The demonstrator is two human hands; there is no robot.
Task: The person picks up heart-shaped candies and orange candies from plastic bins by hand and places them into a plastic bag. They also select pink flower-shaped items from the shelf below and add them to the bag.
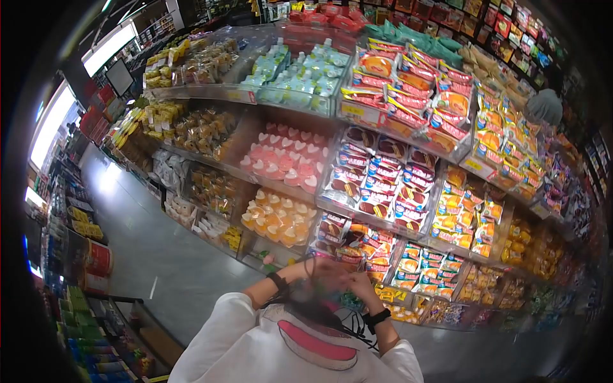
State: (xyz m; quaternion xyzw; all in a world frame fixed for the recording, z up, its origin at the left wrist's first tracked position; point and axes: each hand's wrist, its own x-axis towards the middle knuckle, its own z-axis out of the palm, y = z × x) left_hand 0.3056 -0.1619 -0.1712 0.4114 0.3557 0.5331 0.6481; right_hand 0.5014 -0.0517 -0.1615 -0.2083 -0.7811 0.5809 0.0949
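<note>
My left hand and my right hand are raised close together in front of my chest, just below the shelves. Both are blurred, so their fingers and anything between them cannot be made out. A dark blurred patch, perhaps hair, lies under and between them. Black bands circle both wrists, and a thin dark cable hangs by the right one. Beyond the hands, the nearest goods are orange heart-topped cups and packets in brown and white wrappers.
A tiered display of clear bins curves ahead, holding pink heart-topped cups, pale blue pouches and red-and-yellow snack packs. Grey floor runs along the left, with another stocked shelf at lower left. A person stands at far right.
</note>
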